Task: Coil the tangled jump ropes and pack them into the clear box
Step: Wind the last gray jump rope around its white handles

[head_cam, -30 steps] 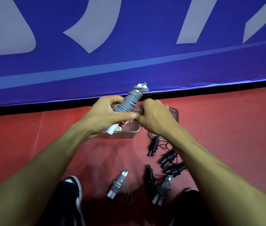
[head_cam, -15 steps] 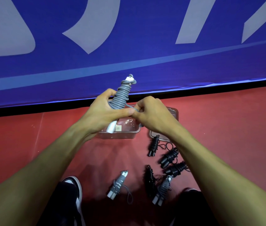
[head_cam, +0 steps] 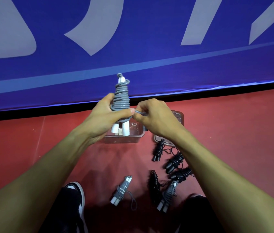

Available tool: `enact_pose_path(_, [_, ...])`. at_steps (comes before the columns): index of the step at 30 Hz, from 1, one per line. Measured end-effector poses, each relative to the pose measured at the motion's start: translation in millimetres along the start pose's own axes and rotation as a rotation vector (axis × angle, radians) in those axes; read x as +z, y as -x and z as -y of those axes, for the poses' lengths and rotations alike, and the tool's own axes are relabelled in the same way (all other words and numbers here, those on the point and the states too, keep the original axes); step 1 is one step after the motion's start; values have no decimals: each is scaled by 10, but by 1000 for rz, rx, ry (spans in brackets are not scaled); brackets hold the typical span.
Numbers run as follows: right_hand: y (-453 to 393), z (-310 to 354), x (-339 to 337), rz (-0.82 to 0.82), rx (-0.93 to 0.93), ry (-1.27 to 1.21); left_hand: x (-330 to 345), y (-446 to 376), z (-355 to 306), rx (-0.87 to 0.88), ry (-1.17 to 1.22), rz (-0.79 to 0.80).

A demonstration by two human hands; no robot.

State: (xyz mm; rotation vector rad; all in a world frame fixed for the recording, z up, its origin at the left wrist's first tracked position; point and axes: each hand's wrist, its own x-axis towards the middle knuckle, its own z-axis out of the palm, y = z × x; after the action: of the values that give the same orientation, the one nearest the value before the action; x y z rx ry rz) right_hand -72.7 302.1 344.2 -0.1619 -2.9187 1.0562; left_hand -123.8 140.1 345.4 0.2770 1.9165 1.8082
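At lower centre of the frame, six coiled ropes are counted on the red floor: two grey (head_cam: 122, 190), four black (head_cam: 175, 161). Mid-frame, a seventh, grey rope (head_cam: 121, 100) is gripped upright in the left hand (head_cam: 106, 115), while its loose end is pinched by the right hand (head_cam: 153, 116). That end is best tucked tight under a turn. Behind, one clear box (head_cam: 124, 139) is seen, with one lid (head_cam: 180, 115) just to its right.
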Motion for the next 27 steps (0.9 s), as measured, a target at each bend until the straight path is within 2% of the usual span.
enact_pose_path(5, [-4, 5, 40, -38, -52, -18, -32, 1, -15, -9, -123, -11])
enact_pose_path(9, [4, 40, 29, -73, -86, -37, -51, 17, -62, -11, -71, 13])
enact_pose_path(19, [-10, 72, -12, -161, 27, -215, -71, -18, -6, -2, -98, -17])
enact_pose_path(24, [3, 84, -6, -141, 32, -380, -55, -17, 3, 18, -96, -6])
enact_pose_path(27, [-1, 85, -31, -100, 52, -427, -59, -22, -26, -5, -14, 21])
